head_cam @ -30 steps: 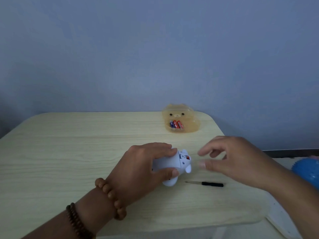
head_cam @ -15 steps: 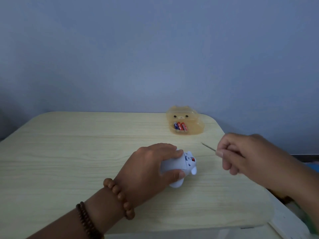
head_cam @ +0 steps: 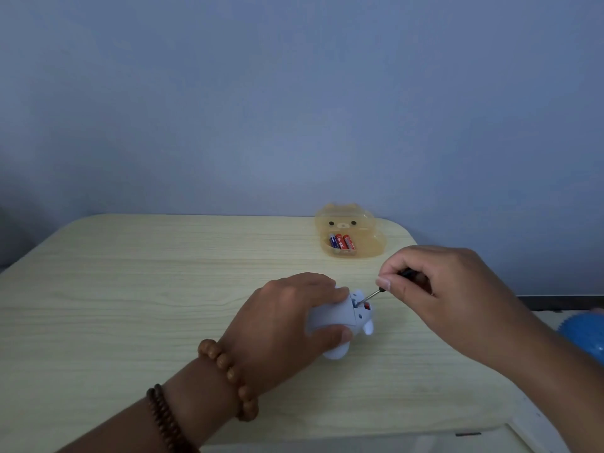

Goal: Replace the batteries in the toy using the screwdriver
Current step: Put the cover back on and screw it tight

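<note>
A small pale blue-white toy (head_cam: 336, 317) lies on the wooden table (head_cam: 130, 289), gripped from above by my left hand (head_cam: 287, 325). Its right end faces my other hand and shows a small red spot. My right hand (head_cam: 434, 295) pinches a thin screwdriver (head_cam: 376, 294) with a black handle; the metal tip touches the toy's right end. Behind them stands a translucent yellow bear-shaped box (head_cam: 362, 246) holding three batteries (head_cam: 341, 240), red and blue.
A blue ball (head_cam: 585, 335) lies off the table at the right edge of view. The table's rounded far right corner is just behind the box. A plain blue wall stands behind the table.
My right hand picked the screwdriver up from the table, lifted it, then brought its tip leftward onto the toy's end. My left hand kept its grip on the toy.
</note>
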Demonstrator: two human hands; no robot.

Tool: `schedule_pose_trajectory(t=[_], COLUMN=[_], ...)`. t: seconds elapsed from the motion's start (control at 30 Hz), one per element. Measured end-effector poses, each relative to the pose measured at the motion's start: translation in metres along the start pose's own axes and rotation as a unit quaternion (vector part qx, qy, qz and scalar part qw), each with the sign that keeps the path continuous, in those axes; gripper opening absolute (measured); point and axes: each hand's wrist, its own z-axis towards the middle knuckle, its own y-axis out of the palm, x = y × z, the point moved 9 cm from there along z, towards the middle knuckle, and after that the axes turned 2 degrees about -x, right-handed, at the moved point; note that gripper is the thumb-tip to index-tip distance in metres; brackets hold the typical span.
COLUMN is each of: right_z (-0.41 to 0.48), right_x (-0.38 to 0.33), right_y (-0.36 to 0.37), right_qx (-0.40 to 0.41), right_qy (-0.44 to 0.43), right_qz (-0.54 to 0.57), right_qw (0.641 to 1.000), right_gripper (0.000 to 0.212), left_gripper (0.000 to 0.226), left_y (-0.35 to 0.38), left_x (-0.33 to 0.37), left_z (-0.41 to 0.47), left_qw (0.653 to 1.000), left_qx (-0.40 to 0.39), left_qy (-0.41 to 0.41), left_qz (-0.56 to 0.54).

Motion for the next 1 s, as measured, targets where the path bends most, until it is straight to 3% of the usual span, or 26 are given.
schedule_pose_trajectory(t=[0.13, 0.33, 0.5, 0.8, 1.0], right_z=[0.0, -0.001, 0.007, 0.008, 0.005], right_x=[0.002, 0.003, -0.011, -0.02, -0.027], right_y=[-0.008, -0.001, 0.011, 0.026, 0.022], right_qx=[0.025, 0.0, -0.011, -0.069, -0.035], right_qy=[0.008, 0.018, 0.001, -0.026, -0.033], right_qz=[0.01, -0.003, -0.08, -0.116, -0.179], right_qw=[1.0, 1.0, 0.997, 0.99, 0.983], right_gripper=[0.019, 0.019, 0.009, 0.035, 0.046], left_gripper=[0.053, 0.057, 0.059, 0.055, 0.053], left_y=[-0.001, 0.002, 0.005, 0.005, 0.008], left_x=[-0.001, -0.002, 0.0, 0.0, -0.001], left_z=[0.0, 0.0, 0.002, 0.001, 0.001], left_qw=[1.0, 1.0, 1.0, 0.999, 0.999], left_qx=[-0.001, -0.01, -0.017, -0.003, -0.01], left_qy=[-0.001, -0.001, 0.001, 0.008, 0.012], left_qz=[-0.003, -0.001, 0.017, 0.032, 0.027])
